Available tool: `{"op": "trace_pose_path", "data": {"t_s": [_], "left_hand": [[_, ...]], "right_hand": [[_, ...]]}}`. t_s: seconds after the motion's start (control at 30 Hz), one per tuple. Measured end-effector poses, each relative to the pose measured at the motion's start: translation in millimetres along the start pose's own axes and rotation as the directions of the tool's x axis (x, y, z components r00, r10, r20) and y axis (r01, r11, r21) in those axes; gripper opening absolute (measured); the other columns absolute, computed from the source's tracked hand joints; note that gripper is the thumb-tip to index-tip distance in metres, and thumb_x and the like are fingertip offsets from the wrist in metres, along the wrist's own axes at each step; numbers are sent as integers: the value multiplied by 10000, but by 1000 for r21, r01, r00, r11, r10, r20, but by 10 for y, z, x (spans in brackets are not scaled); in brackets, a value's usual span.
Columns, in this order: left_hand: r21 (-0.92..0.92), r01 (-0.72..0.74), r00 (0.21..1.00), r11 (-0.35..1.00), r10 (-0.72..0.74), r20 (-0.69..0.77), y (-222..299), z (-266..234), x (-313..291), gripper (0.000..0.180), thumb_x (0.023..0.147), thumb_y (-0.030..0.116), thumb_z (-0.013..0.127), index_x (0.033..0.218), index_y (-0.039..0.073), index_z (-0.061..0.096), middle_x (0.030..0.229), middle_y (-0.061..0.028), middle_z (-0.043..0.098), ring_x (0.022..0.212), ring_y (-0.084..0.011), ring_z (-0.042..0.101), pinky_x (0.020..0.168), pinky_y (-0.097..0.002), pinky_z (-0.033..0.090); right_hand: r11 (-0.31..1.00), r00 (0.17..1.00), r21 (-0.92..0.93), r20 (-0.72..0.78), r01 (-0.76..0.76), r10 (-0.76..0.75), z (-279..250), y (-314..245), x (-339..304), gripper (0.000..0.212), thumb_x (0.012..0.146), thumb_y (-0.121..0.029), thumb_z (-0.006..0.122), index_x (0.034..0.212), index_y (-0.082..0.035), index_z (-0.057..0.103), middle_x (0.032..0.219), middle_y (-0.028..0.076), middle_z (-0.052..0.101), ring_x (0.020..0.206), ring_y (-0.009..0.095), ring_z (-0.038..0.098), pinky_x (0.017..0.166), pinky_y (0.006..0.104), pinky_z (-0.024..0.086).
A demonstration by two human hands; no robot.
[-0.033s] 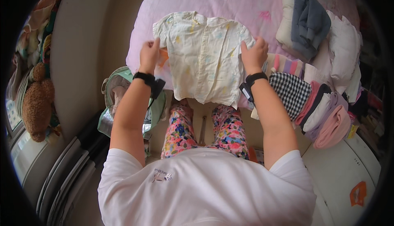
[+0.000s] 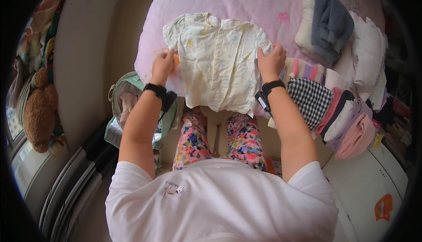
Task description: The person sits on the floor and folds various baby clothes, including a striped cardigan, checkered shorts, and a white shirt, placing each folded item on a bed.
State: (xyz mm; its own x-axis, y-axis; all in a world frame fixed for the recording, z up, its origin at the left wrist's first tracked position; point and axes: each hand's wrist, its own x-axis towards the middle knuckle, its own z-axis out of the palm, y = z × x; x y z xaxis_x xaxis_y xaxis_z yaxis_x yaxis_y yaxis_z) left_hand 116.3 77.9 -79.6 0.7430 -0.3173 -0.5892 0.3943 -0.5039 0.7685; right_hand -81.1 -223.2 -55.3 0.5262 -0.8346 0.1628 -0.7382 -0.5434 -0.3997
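A short-sleeved white baby shirt point(image 2: 215, 66) with pale yellow and blue prints lies spread on the pink bedspread point(image 2: 250, 0), its lower hem over the bed's near edge. My left hand point(image 2: 162, 65) is closed in a pinch at the edge of the left sleeve; its fingertips are slightly blurred. On the opposite side my right hand point(image 2: 271, 61) pinches the right sleeve, thumb on the cloth. Both wrists wear black bands. Beside the left hand an orange patch point(image 2: 176, 61) shows on the bedspread.
Folded clothes line the right side: a grey garment point(image 2: 332, 24), a black-and-white checked one point(image 2: 310, 101) and a pink one point(image 2: 358, 136). A mint-green bag point(image 2: 114, 127) stands open at the left, below a brown plush toy point(image 2: 40, 110). A white cabinet point(image 2: 369, 185) is at lower right.
My left hand has shifted slightly down, toward me, along the sleeve edge. The right hand has moved slightly down too. The shirt lies nearly as before.
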Motion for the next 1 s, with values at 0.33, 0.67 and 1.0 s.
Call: {"op": "trace_pose_path", "data": {"t_s": [0.33, 0.67, 1.0], "left_hand": [[-168, -35, 999, 985, 36, 8, -592, 437, -649, 322, 938, 273, 575, 1047, -28, 607, 867, -38, 641, 750, -101, 568, 677, -266, 460], [-241, 129, 982, 962, -157, -103, -535, 192, -290, 343, 946, 324, 574, 1036, -6, 586, 865, -60, 633, 691, -105, 588, 614, -219, 482], [-359, 13, 993, 933, -55, -107, 415, 222, 378, 285, 858, 201, 655, 1020, -20, 577, 865, -71, 626, 717, -139, 611, 614, -236, 485]], "right_hand": [[833, 829, 214, 379, -510, 411, 191, 301, -8, 470, 861, -352, 575, 1102, 48, 517, 1029, 248, 602, 984, 387, 570, 861, 423, 455], [589, 730, 434, 371, -682, 573, -61, 280, 128, 307, 832, -194, 655, 989, 55, 564, 1010, 191, 641, 909, 257, 612, 800, 353, 465], [892, 965, 372, 145, -257, 218, -261, -63, 85, 271, 851, -259, 663, 972, -45, 551, 866, 130, 638, 759, 313, 615, 681, 379, 485]]}}
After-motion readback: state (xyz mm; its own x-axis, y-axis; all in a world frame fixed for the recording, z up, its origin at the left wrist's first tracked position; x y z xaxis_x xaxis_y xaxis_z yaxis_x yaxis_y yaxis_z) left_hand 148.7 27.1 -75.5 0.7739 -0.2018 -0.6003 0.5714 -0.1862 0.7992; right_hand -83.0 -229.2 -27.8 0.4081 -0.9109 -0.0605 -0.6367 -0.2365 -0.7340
